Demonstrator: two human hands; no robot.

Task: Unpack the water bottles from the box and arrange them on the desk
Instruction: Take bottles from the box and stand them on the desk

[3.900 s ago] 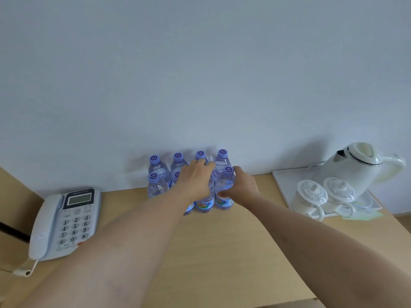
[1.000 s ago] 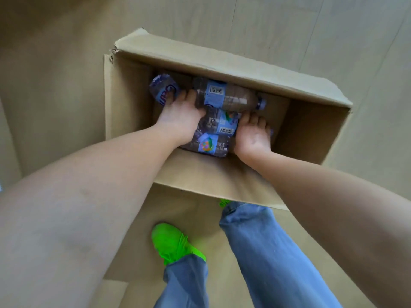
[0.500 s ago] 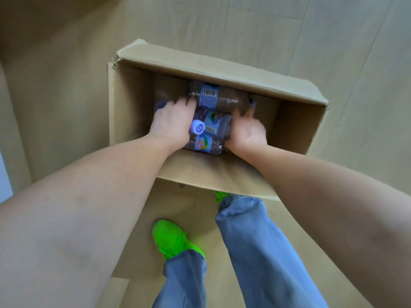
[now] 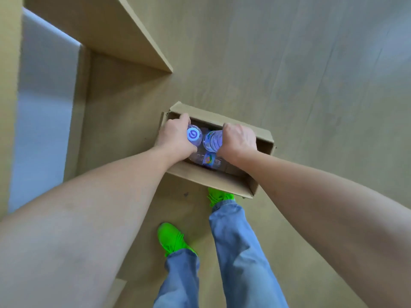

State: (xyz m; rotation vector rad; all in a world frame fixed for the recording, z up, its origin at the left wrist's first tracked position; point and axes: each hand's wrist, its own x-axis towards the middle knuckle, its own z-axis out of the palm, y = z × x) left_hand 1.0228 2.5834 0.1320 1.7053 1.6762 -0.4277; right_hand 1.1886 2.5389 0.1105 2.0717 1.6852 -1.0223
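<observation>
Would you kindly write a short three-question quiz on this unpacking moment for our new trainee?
1. True or false: the cardboard box stands on the desk.
2. What does the left hand grip? A) a phone B) a bottle with a purple cap C) a box flap
3. Fill in: the right hand grips a second bottle above the ____ bottle lying in the box.

Key: 1 false, it stands on the floor; 2 B; 3 third.
</observation>
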